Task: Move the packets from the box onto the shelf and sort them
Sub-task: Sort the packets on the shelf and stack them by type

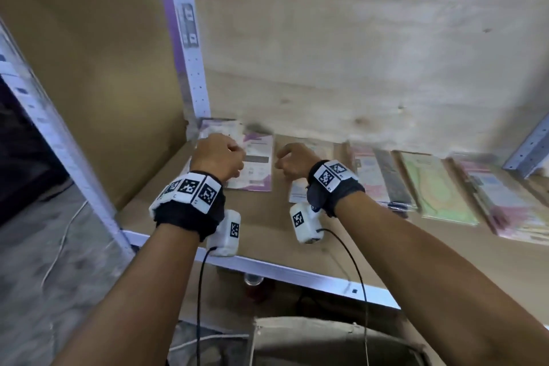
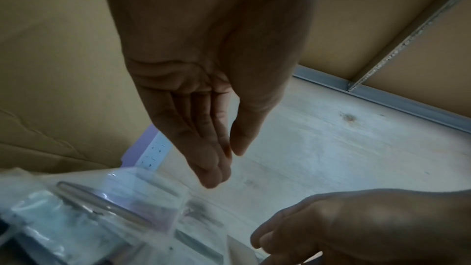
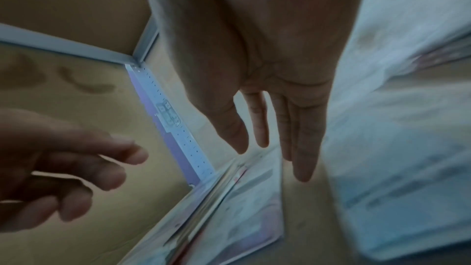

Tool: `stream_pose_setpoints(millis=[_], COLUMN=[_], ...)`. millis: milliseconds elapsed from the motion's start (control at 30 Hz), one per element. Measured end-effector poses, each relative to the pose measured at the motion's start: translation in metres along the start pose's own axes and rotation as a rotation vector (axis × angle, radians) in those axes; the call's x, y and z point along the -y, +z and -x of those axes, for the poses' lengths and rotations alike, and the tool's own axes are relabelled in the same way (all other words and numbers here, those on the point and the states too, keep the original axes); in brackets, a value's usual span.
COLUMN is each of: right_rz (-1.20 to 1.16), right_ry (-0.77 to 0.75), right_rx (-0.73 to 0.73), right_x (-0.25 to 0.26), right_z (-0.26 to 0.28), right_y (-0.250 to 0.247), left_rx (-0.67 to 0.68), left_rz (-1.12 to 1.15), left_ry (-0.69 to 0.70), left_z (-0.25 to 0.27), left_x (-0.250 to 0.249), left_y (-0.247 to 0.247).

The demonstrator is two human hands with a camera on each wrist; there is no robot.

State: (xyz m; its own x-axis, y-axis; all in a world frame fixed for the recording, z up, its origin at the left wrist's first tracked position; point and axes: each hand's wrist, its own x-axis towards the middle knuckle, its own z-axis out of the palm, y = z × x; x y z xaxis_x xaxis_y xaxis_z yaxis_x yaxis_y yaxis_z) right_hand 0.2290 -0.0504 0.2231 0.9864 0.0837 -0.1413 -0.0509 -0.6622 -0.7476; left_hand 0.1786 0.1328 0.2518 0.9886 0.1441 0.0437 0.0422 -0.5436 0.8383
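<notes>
Several flat packets lie in a row on the wooden shelf [image 1: 261, 226]. My left hand [image 1: 218, 157] hovers over a purple-and-white packet [image 1: 258, 163] near the back left corner. Beside it, my right hand [image 1: 292, 162] hangs above a pale packet [image 1: 298, 192]. In the left wrist view the left hand [image 2: 226, 168] has its fingers stretched out and holds nothing, with a clear plastic packet [image 2: 102, 209] below it. The right hand [image 3: 270, 164] in the right wrist view also holds nothing, fingers straight, above stacked packets [image 3: 229, 219]. The box [image 1: 326, 342] shows partly below the shelf.
More packets lie to the right: a striped one [image 1: 374, 178], a green one [image 1: 436, 187] and a pink-and-blue one [image 1: 505, 205]. A perforated metal post [image 1: 190, 38] stands at the back left beside a cardboard side wall [image 1: 104, 83]. The shelf's metal front rail [image 1: 297, 272] runs below my wrists.
</notes>
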Motion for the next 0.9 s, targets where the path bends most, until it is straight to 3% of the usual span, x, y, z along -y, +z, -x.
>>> stream_pose_setpoints(millis=[200, 367, 500, 633, 767, 900], right_rz=[-0.028, -0.131, -0.139, -0.322, -0.325, -0.369], right_ry=[0.123, 0.241, 0.229, 0.239, 0.135, -0.108], right_rx=[0.006, -0.014, -0.054, -0.11, -0.261, -0.346], right_x=[0.023, 0.027, 0.028, 0.025, 0.016, 0.004], right_z=[-0.028, -0.039, -0.039, -0.025, 0.011, 0.052], right_y=[0.034, 0.05, 0.054, 0.036, -0.006, -0.044], left_rx=[-0.025, -0.038, -0.041, 0.005, 0.103, 0.279], left_rz=[-0.071, 0.002, 0.027, 0.16, 0.385, 0.639], left_ry=[-0.022, -0.041, -0.029, -0.065, -0.12, -0.207], left_z=[0.002, 0.005, 0.007, 0.004, 0.001, 0.01], left_x=[0.015, 0.019, 0.019, 0.018, 0.013, -0.006], left_y=[-0.024, -0.035, -0.036, -0.029, -0.015, 0.007])
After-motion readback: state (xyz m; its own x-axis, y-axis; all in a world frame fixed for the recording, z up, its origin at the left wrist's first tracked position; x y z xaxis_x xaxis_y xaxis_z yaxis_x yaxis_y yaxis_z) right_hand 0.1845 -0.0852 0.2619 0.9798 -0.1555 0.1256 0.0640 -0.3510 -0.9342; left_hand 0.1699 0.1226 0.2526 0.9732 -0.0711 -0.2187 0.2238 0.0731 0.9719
